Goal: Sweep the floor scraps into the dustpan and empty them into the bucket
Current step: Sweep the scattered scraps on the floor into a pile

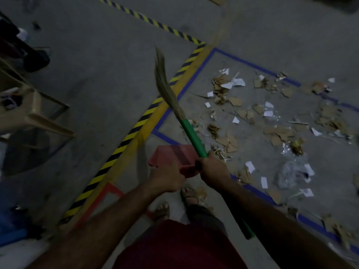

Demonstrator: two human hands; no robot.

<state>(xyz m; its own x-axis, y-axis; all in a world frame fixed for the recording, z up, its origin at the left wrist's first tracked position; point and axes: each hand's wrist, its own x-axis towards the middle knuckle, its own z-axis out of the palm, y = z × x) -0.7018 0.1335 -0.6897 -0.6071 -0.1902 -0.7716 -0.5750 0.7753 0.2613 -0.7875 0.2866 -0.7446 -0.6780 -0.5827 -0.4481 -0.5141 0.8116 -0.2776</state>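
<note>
Broom up, dustpan ready, scraps waiting at frame right.

Right hand (212, 169) wrapped tight round the green handle of the broom (192, 133), bristles raised toward upper centre; left hand (167, 178) curled on the red dustpan (172, 157), lower centre; scraps (272, 121) strewn inside blue floor tape (184, 89).

We find no readable text, label, brand or number anywhere; the white paper scraps (236, 82) on the floor right of the striped tape are too small and blurred to read.
</note>
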